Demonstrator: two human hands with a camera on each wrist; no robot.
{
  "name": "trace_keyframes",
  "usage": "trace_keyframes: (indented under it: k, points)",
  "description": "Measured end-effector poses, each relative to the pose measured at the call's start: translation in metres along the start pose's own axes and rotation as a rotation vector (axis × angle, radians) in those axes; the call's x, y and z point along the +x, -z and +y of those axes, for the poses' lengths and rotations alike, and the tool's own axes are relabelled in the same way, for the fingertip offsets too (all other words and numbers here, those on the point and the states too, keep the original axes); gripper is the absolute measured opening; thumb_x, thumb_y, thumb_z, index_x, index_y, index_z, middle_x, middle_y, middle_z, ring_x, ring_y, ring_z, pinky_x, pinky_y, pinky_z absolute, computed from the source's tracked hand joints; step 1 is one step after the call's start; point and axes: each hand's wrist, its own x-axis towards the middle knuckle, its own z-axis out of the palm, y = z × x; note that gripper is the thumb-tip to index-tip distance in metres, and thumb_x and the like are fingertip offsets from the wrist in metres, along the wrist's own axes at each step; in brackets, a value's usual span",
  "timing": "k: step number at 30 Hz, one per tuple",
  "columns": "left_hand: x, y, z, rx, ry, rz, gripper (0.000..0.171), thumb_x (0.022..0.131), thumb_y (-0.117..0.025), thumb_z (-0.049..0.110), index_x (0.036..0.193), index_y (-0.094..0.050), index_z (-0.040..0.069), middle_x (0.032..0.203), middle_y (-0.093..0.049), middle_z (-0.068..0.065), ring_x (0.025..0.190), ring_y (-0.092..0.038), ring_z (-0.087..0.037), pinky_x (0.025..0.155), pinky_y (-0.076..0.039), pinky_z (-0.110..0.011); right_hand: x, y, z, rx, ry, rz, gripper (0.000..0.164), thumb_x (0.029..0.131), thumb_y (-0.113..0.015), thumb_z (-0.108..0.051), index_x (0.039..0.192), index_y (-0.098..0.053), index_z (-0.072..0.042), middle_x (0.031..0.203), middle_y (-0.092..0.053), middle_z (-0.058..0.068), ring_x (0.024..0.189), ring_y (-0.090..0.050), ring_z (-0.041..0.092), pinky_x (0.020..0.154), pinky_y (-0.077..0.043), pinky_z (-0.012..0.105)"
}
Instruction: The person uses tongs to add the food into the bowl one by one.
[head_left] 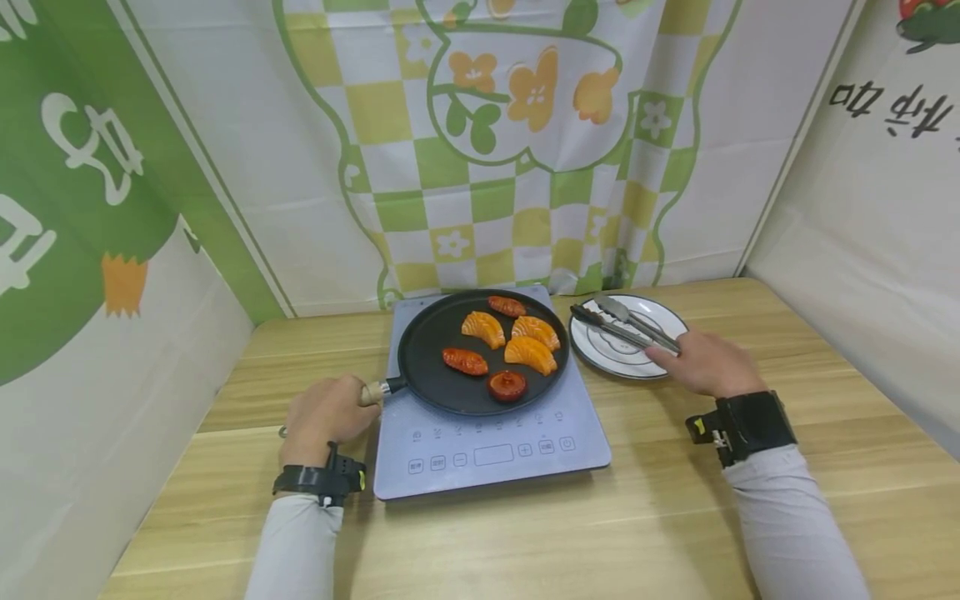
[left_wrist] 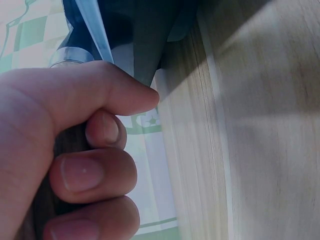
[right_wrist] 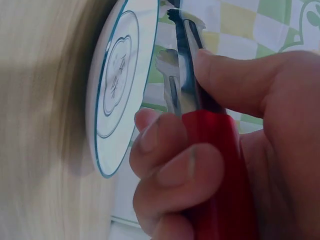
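Note:
My left hand (head_left: 327, 417) grips the wooden handle (head_left: 371, 392) of a flat black pan (head_left: 429, 367), its fingers curled round it in the left wrist view. Several pieces of food lie in the pan: orange fan-shaped slices (head_left: 530, 354), reddish-brown wing-like pieces (head_left: 465, 361) and a round dark-red piece (head_left: 507, 386). On the right, my right hand (head_left: 708, 363) holds metal tongs (head_left: 626, 327) over a white plate (head_left: 630, 367). Seen from the right wrist, the fingers curl round the tongs' red grip (right_wrist: 220, 165), and the tips stand apart with nothing between them.
Under the pan is a pale induction cooktop (head_left: 495, 475) with a row of buttons along its front. It sits on a wooden table (head_left: 480, 550). A green and yellow checked curtain (head_left: 450, 200) hangs behind, and printed cloth walls (head_left: 885, 233) stand at both sides.

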Motion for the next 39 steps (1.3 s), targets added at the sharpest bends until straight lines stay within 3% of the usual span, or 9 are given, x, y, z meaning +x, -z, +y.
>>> trace_keyframes:
  k: [8, 16, 29, 39]
  points:
    - [0.000, 0.000, 0.000, -0.003, 0.006, -0.003, 0.034, 0.086, -0.060, 0.036, 0.064, -0.046, 0.016, 0.062, -0.046, 0.000, 0.058, -0.045, -0.018, 0.052, -0.033, -0.036, 0.004, -0.003, 0.006, -0.012, -0.020, -0.025, 0.060, 0.095, -0.034, -0.063, 0.082, -0.051, -0.008, 0.071, -0.049, 0.006, 0.063, -0.049, 0.023, 0.052, -0.037, 0.038]
    - [0.000, 0.000, 0.000, -0.005, 0.004, 0.004, 0.034, 0.086, -0.060, 0.037, 0.064, -0.045, 0.015, 0.061, -0.046, 0.000, 0.058, -0.045, -0.018, 0.052, -0.033, -0.035, 0.005, -0.007, 0.013, 0.004, -0.041, -0.060, 0.065, 0.095, -0.034, -0.062, 0.100, -0.054, 0.000, 0.072, -0.049, 0.006, 0.062, -0.049, 0.023, 0.051, -0.037, 0.037]
    - [0.002, -0.001, 0.000, -0.010, 0.001, 0.010, 0.034, 0.086, -0.060, 0.036, 0.063, -0.045, 0.016, 0.060, -0.045, 0.000, 0.057, -0.045, -0.018, 0.051, -0.033, -0.035, 0.004, -0.012, 0.020, 0.029, -0.063, -0.120, 0.059, 0.093, -0.037, -0.063, 0.073, -0.051, -0.010, 0.067, -0.050, 0.006, 0.057, -0.050, 0.021, 0.049, -0.038, 0.034]
    - [0.000, 0.000, -0.001, -0.019, -0.001, 0.006, 0.034, 0.086, -0.059, 0.036, 0.063, -0.045, 0.016, 0.061, -0.045, 0.000, 0.057, -0.044, -0.018, 0.051, -0.032, -0.035, 0.008, -0.017, 0.022, 0.028, -0.095, -0.129, 0.058, 0.094, -0.040, -0.060, 0.088, -0.053, -0.003, 0.075, -0.052, 0.009, 0.065, -0.052, 0.025, 0.053, -0.040, 0.037]
